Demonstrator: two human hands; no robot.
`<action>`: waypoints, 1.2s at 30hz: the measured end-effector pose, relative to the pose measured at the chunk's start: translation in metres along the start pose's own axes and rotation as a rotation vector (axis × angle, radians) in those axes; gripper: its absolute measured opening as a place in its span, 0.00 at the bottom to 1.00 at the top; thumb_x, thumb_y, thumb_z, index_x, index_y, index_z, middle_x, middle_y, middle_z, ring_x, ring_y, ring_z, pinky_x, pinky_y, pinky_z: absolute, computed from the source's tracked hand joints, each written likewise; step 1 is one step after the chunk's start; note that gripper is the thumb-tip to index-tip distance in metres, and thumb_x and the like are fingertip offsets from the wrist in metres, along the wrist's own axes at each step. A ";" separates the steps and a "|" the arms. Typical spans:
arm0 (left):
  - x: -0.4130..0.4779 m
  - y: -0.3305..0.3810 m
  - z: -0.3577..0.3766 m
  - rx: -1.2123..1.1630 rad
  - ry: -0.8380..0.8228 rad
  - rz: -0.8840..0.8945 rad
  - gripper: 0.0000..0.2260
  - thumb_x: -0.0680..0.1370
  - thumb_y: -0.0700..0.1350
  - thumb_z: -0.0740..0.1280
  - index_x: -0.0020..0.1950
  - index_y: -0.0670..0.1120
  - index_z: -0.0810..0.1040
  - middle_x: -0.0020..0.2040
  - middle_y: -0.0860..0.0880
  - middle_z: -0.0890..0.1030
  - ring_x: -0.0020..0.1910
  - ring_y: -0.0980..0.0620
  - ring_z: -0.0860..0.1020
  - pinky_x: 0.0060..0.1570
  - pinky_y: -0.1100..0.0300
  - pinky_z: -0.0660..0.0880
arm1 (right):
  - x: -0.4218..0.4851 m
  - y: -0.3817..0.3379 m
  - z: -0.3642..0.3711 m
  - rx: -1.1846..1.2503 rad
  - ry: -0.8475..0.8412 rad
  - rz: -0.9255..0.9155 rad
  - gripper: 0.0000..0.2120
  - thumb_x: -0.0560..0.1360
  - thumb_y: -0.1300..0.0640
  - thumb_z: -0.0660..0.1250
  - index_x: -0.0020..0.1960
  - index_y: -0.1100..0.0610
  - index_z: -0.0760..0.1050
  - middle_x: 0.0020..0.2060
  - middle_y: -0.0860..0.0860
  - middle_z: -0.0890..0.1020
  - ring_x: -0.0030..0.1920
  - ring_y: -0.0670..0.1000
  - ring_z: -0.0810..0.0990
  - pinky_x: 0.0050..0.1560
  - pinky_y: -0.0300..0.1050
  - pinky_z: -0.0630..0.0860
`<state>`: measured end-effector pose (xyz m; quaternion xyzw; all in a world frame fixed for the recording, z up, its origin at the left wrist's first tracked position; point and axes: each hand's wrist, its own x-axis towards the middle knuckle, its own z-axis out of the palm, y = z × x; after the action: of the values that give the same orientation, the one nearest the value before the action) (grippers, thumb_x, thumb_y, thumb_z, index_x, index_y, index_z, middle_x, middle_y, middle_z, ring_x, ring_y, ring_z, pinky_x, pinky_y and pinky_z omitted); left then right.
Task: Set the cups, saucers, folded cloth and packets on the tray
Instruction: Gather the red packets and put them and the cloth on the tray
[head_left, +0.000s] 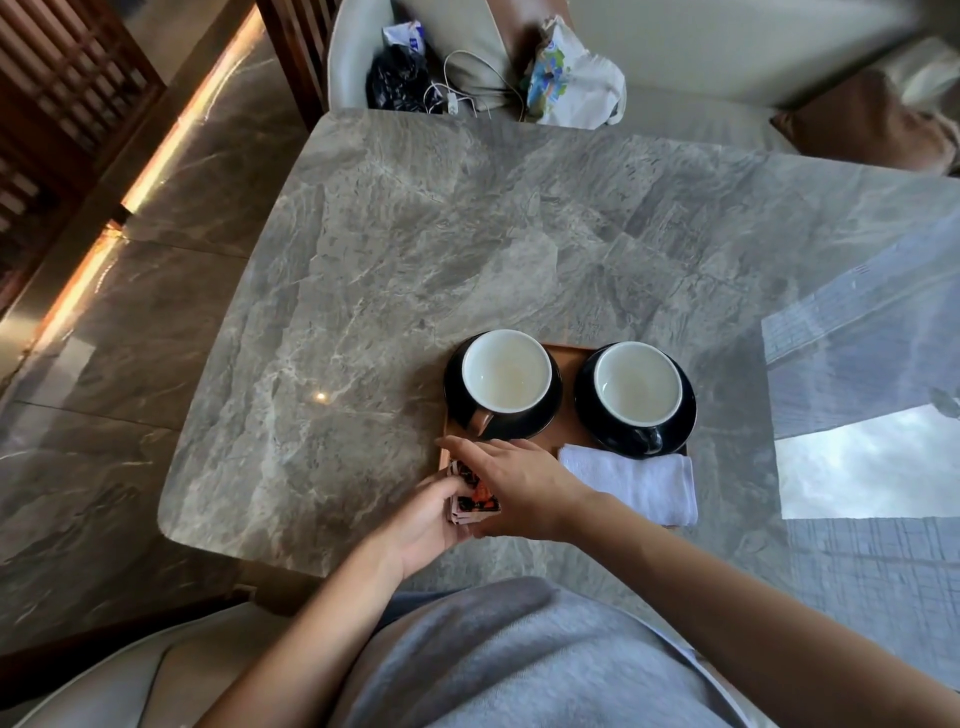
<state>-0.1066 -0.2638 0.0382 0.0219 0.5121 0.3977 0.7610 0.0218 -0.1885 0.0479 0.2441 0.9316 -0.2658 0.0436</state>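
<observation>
A wooden tray (567, 364) lies near the table's front edge. On it stand two black cups with white insides: the left cup (506, 375) on its saucer (540, 422) and the right cup (637, 391) on its saucer (683, 415). A folded white cloth (639, 480) lies at the tray's front right. My left hand (423, 525) grips a stack of dark packets (474, 496) with orange print at the tray's front left corner. My right hand (511, 480) reaches across with straight fingers lying over the packets.
The tray sits on a grey marble table (395, 260). Beyond its far edge a pale seat holds a white bag (569, 78), a black bag (397, 78) and a charger cable (457, 98). A brown cushion (867, 122) lies at the far right.
</observation>
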 end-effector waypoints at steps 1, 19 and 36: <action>0.001 0.000 0.000 -0.012 -0.017 -0.002 0.12 0.76 0.34 0.55 0.52 0.40 0.76 0.36 0.44 0.83 0.33 0.51 0.81 0.29 0.62 0.76 | 0.000 0.000 0.001 0.006 0.015 0.000 0.41 0.68 0.43 0.70 0.74 0.52 0.55 0.63 0.49 0.75 0.62 0.52 0.73 0.58 0.49 0.71; 0.006 0.011 -0.006 0.165 0.262 0.049 0.11 0.76 0.39 0.66 0.57 0.43 0.75 0.46 0.41 0.81 0.44 0.46 0.79 0.37 0.56 0.76 | -0.002 0.012 0.005 0.147 0.000 -0.018 0.46 0.64 0.52 0.75 0.74 0.48 0.51 0.69 0.47 0.68 0.65 0.49 0.66 0.57 0.47 0.74; 0.033 0.006 -0.022 0.882 0.437 0.426 0.03 0.73 0.39 0.69 0.43 0.44 0.76 0.42 0.46 0.82 0.43 0.46 0.79 0.48 0.53 0.76 | -0.006 0.016 0.035 0.764 0.371 0.571 0.09 0.72 0.61 0.69 0.51 0.58 0.77 0.45 0.51 0.83 0.45 0.50 0.82 0.49 0.45 0.79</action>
<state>-0.1224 -0.2476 0.0051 0.3597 0.7613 0.2854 0.4578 0.0324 -0.1976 0.0117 0.5308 0.6561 -0.5168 -0.1440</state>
